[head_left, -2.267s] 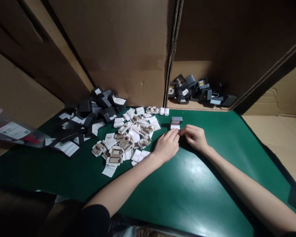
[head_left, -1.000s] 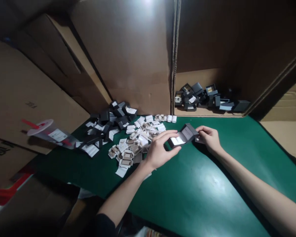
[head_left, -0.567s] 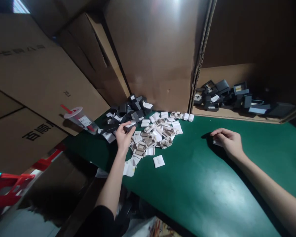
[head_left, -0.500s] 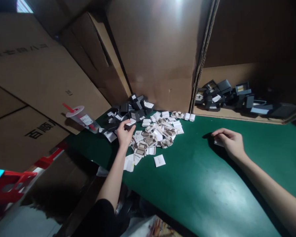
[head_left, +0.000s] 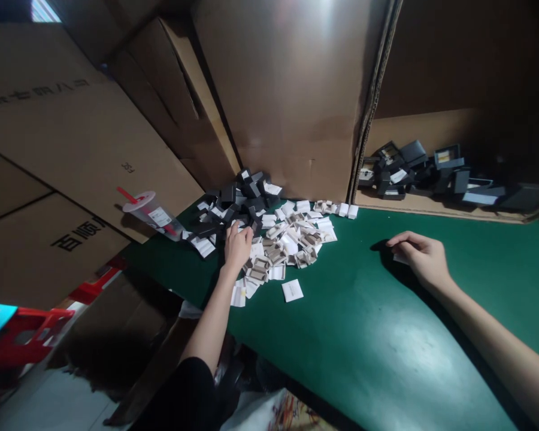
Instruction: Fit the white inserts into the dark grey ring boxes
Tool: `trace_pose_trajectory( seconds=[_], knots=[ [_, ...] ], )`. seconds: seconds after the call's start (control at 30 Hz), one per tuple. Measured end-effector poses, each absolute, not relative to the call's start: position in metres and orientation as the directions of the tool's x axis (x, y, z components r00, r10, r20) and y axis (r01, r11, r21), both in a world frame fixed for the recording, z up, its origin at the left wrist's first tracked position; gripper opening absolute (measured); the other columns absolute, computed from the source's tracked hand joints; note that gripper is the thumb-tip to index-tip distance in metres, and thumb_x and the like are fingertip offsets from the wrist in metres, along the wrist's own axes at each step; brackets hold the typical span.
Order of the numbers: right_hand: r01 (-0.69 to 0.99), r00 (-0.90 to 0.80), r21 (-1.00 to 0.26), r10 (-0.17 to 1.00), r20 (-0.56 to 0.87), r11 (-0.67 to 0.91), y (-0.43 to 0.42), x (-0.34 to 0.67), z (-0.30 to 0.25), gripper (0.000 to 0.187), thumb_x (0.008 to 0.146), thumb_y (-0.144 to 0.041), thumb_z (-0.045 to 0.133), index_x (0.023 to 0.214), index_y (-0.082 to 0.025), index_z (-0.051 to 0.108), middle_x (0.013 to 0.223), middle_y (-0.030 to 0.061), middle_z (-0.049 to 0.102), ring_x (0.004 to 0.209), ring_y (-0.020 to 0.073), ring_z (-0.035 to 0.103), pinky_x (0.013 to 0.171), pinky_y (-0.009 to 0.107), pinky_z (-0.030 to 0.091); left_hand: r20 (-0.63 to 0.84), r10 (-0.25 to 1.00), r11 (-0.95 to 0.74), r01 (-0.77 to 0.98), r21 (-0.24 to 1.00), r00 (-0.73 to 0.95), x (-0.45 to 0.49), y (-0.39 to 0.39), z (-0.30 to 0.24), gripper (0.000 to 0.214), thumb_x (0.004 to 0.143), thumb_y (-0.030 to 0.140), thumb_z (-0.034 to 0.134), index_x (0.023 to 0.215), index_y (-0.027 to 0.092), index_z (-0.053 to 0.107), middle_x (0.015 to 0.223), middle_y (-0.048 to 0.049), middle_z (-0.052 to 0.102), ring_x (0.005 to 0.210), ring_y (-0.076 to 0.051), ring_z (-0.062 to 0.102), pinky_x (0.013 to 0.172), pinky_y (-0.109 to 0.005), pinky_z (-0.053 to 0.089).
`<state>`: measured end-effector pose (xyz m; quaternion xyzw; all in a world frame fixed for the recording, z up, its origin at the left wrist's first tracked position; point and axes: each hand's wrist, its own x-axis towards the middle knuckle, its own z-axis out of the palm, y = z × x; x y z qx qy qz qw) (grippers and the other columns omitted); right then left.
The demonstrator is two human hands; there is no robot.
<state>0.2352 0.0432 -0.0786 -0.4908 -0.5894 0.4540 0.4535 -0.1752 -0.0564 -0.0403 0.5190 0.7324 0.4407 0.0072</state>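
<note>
A heap of small black boxes (head_left: 233, 200) lies at the far left of the green table (head_left: 363, 335). Beside it is a heap of white and tan inserts (head_left: 291, 239). My left hand (head_left: 238, 246) reaches into the near edge of the black heap, fingers curled round a small black box. My right hand (head_left: 421, 257) rests on the table to the right. Its fingers are bent over a small white piece (head_left: 399, 259) that is partly hidden under them.
An open cardboard carton (head_left: 431, 206) at the back right holds more black boxes (head_left: 413, 167). A single white card (head_left: 291, 290) lies near the heaps. A plastic cup with a red straw (head_left: 148, 211) lies at the left edge. Big cartons (head_left: 72, 149) and a red stool (head_left: 27, 335) stand to the left.
Both hands held an open black box a second ago. My left hand has since gone left to the black heap and closed on a box there. The right hand stayed put.
</note>
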Motion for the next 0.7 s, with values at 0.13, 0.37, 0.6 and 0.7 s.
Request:
trace_pose_trajectory(
  seconds=[0.13,0.37,0.6,0.7],
  knots=[
    [0.185,-0.114,-0.977,0.989,0.09,0.11,0.041,0.234,-0.077,0.017,0.068,-0.026,0.056,0.075,-0.015,0.065,0.062,0.0014,0.058,0.052,0.0097,0.048,0.048,0.02,0.038,0.391,0.779,0.046,0.668,0.743,-0.489,-0.178,-0.052,-0.04,0.04,0.087,0.051,0.049,0.097,0.017,0.069,0.123,-0.0144,0.061,0.124,-0.028,0.05,0.105,-0.043,0.039],
    [0.298,-0.084,-0.871,0.919,0.384,0.391,0.04,0.237,-0.075,0.015,0.071,-0.017,0.048,0.068,-0.018,0.063,0.067,0.0035,0.062,0.059,0.0135,0.055,0.054,0.025,0.043,0.594,0.554,-0.217,0.588,0.779,-0.583,-0.152,-0.072,-0.004,0.036,0.093,0.043,0.043,0.107,0.018,0.064,0.118,-0.0097,0.064,0.113,-0.021,0.059,0.101,-0.037,0.044],
    [0.166,-0.546,-0.465,0.474,0.691,0.87,-0.007,0.199,-0.065,0.026,0.079,-0.009,0.048,0.088,-0.024,0.068,0.088,0.0065,0.067,0.078,0.0181,0.061,0.069,0.031,0.048,0.83,0.452,-0.6,0.576,0.555,-0.328,-0.061,-0.069,0.062,0.03,0.098,0.035,0.037,0.103,0.022,0.064,0.105,-0.0041,0.066,0.1,-0.017,0.063,0.091,-0.035,0.052],
    [-0.022,-0.678,-0.674,0.485,0.553,0.739,-0.039,0.173,-0.06,0.034,0.086,-0.012,0.048,0.114,-0.026,0.06,0.107,0.0084,0.065,0.098,0.021,0.06,0.083,0.035,0.049,0.88,0.437,-0.733,0.494,0.467,-0.184,-0.017,-0.054,0.088,0.03,0.098,0.036,0.036,0.099,0.025,0.063,0.104,-0.0015,0.066,0.101,-0.017,0.064,0.088,-0.035,0.054]
  ],
)
